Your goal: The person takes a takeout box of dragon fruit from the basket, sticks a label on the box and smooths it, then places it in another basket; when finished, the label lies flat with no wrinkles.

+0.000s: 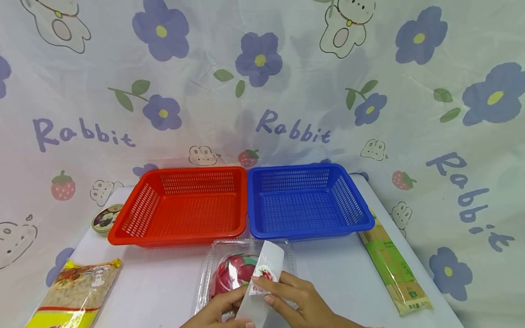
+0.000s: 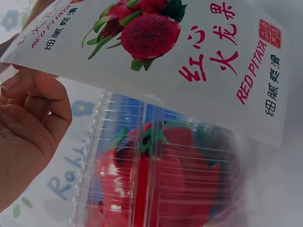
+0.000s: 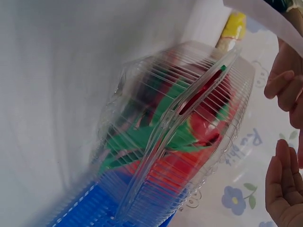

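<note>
A clear plastic clamshell box (image 1: pixel 229 273) with a red dragon fruit inside lies on the white table (image 1: pixel 164 282), near its front edge. Above the box both hands hold a white paper label (image 1: pixel 266 278) printed with a dragon fruit picture and "RED PITAYA". My left hand (image 1: pixel 235 314) grips its lower end, and my right hand (image 1: pixel 268 291) pinches its middle from the right. The left wrist view shows the label (image 2: pixel 189 61) tilted over the box (image 2: pixel 156 175), with curled fingers (image 2: pixel 33 113) at its left edge. In the right wrist view the box (image 3: pixel 175 137) fills the frame, fingers (image 3: pixel 284 90) at the right.
A red basket (image 1: pixel 184 240) and a blue basket (image 1: pixel 311 233) stand side by side behind the box. A flat noodle packet (image 1: pixel 78 291) lies front left, a small round tin (image 1: pixel 105 218) beside the red basket, and a long green-yellow packet (image 1: pixel 395 269) along the right edge.
</note>
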`<action>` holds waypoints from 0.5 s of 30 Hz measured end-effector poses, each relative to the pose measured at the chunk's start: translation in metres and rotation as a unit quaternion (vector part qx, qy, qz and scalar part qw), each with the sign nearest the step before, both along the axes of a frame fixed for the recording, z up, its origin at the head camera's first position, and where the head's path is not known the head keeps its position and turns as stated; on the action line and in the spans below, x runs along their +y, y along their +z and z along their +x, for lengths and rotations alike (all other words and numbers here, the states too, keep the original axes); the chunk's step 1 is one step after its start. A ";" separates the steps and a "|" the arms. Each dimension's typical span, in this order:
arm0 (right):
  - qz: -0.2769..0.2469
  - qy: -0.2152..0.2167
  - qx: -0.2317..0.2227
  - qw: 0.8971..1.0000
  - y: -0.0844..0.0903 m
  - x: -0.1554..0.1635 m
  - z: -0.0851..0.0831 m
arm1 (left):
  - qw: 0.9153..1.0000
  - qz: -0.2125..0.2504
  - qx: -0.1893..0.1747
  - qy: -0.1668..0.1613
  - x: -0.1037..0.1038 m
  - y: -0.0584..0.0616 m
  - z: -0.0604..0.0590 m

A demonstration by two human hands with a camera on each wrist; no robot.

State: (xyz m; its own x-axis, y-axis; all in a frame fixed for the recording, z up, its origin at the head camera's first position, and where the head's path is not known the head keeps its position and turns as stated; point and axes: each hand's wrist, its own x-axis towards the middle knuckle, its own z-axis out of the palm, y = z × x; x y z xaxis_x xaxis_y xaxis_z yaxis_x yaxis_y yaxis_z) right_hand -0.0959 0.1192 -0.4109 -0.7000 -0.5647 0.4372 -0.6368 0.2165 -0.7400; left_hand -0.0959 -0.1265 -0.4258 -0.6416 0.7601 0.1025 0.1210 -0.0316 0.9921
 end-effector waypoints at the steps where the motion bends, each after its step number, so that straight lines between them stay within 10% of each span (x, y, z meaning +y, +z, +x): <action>1: -0.015 -0.003 0.027 1.000 -0.001 0.000 -0.001 | 1.000 -0.003 -0.004 0.002 0.000 -0.001 0.000; 15: -0.149 0.008 0.173 0.974 -0.002 0.006 -0.020 | 0.993 0.046 -0.092 0.063 -0.038 -0.025 0.007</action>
State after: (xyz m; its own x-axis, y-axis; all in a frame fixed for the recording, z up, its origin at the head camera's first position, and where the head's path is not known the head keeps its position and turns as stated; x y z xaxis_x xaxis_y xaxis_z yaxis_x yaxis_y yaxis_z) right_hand -0.1159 0.1250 -0.4132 -0.4733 -0.3872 0.7913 -0.8609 0.0128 -0.5086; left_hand -0.0892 -0.1648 -0.4513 -0.7451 0.6658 0.0405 -0.0534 -0.1202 0.9913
